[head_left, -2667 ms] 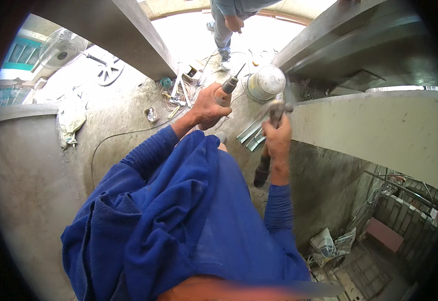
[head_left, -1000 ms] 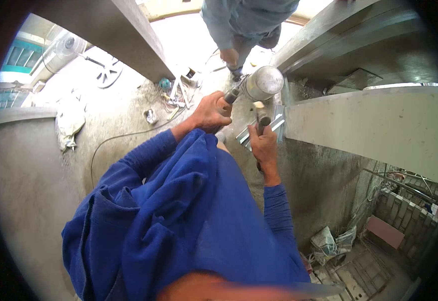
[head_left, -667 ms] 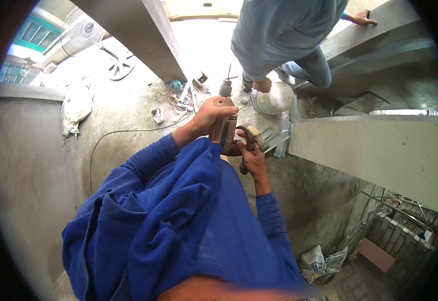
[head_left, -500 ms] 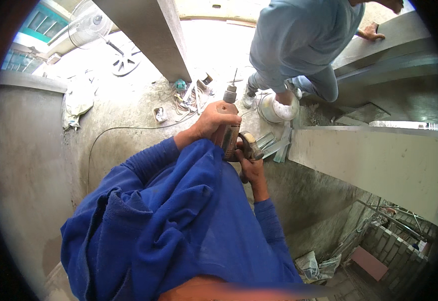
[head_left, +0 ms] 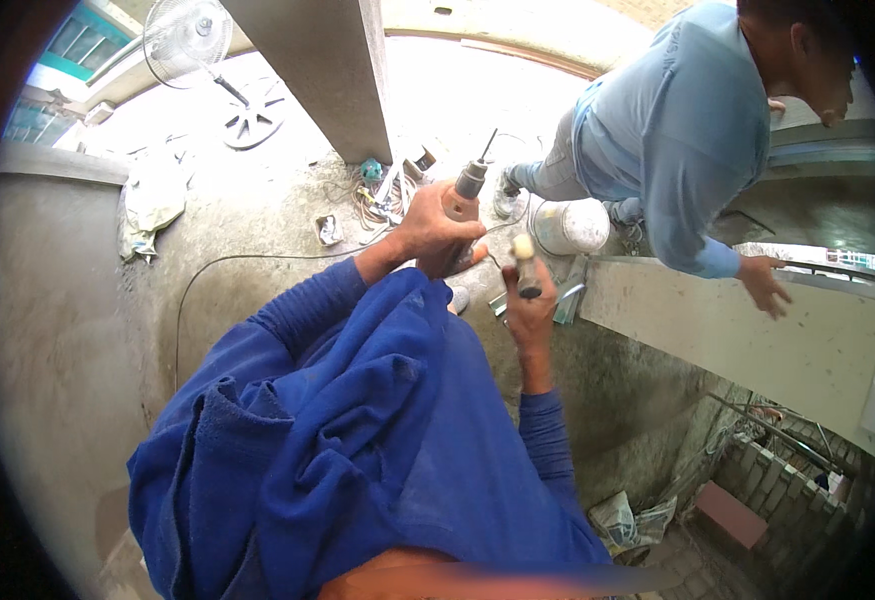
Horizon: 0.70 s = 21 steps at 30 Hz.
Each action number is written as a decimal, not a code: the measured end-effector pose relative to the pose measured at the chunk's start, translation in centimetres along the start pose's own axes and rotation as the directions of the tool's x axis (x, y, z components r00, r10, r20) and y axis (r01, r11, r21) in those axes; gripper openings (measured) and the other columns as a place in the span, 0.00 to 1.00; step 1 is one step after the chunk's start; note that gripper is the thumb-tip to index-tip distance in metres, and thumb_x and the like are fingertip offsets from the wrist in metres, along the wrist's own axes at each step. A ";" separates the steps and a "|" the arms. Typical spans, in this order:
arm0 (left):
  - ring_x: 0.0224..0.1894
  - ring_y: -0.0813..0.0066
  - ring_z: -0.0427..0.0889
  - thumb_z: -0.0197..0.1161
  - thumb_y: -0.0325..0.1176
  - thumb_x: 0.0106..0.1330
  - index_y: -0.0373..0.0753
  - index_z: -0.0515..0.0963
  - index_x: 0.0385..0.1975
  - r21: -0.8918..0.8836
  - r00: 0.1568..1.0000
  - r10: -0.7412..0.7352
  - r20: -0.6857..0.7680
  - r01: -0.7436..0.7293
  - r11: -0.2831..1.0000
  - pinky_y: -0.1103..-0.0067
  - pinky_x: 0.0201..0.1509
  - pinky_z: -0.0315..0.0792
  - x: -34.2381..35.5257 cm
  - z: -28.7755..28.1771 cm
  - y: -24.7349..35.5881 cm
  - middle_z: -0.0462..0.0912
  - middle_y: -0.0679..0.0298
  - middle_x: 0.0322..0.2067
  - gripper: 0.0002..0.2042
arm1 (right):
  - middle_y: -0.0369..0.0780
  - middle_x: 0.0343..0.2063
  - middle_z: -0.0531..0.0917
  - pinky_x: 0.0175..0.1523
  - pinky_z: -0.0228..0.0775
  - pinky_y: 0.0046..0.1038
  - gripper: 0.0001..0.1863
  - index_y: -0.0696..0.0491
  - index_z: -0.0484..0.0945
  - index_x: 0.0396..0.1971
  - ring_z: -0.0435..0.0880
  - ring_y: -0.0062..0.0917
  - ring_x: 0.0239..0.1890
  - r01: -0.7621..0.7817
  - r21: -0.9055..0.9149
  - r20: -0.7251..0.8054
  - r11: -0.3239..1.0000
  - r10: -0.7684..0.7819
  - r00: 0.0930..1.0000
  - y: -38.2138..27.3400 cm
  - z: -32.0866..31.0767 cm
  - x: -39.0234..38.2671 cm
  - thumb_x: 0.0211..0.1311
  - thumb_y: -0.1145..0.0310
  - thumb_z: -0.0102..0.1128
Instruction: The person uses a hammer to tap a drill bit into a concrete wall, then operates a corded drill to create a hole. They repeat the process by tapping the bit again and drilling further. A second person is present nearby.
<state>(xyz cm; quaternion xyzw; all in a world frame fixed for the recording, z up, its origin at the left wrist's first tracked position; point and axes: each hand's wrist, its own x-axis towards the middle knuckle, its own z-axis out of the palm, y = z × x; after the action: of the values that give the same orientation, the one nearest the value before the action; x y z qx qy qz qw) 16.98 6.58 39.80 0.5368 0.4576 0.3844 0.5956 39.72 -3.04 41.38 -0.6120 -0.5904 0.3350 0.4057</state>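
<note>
My left hand (head_left: 426,226) is wrapped round a power drill (head_left: 469,181), held upright-forward with its long thin bit pointing toward the far side. My right hand (head_left: 529,318), lower and to the right, grips a hammer (head_left: 525,265) with its light-tipped head uppermost, just beside the drill; most of its handle is hidden. Beyond both hands a white bucket (head_left: 572,228) stands on the concrete floor, with loose metal strips (head_left: 567,306) nearer me, partly behind my right hand. A cable (head_left: 227,257) runs along the floor to the left.
A co-worker (head_left: 672,150) in light blue stands at upper right, one hand (head_left: 762,285) over a pale ledge (head_left: 657,310). Below that ledge lies a lower level with bricks. A column (head_left: 327,70) rises ahead; a standing fan (head_left: 187,45), white sack (head_left: 154,205) and tangled wires (head_left: 377,205) are around.
The co-worker has moved from the far middle to the right, now reaching over the ledge. Both my hands keep their tools; they came together and the hammer has since shifted slightly right of the drill.
</note>
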 end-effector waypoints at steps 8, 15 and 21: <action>0.41 0.69 0.83 0.81 0.42 0.53 0.36 0.81 0.50 0.307 0.976 0.219 -0.001 -0.208 0.929 0.70 0.50 0.79 0.6 -3.5 -1.5 0.85 0.61 0.39 0.27 | 0.39 0.31 0.84 0.38 0.74 0.37 0.20 0.62 0.80 0.47 0.83 0.32 0.33 0.325 0.398 -0.220 0.858 -0.255 0.942 -11.1 -0.9 2.7 0.85 0.56 0.57; 0.38 0.70 0.84 0.82 0.41 0.52 0.36 0.81 0.41 0.226 0.957 0.286 -0.054 -0.267 0.937 0.70 0.46 0.79 0.7 -5.9 -0.5 0.85 0.61 0.35 0.21 | 0.57 0.29 0.82 0.34 0.70 0.46 0.10 0.58 0.77 0.46 0.81 0.56 0.30 0.022 -0.212 0.064 0.977 -0.009 0.998 -7.9 5.7 3.3 0.82 0.66 0.56; 0.39 0.68 0.85 0.82 0.42 0.52 0.36 0.81 0.41 0.306 0.963 0.269 0.020 -0.262 0.915 0.70 0.47 0.80 0.4 -6.6 -0.7 0.86 0.59 0.36 0.23 | 0.44 0.25 0.80 0.34 0.70 0.36 0.09 0.58 0.78 0.46 0.80 0.36 0.26 0.383 0.256 -0.250 0.888 -0.322 0.913 -10.8 3.1 2.4 0.84 0.67 0.53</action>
<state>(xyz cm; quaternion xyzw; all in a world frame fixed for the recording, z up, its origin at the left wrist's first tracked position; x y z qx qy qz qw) 10.79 8.74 38.98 0.6753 0.4411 0.3922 0.4422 32.26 -0.64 49.79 -0.4559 -0.5906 0.2771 0.6054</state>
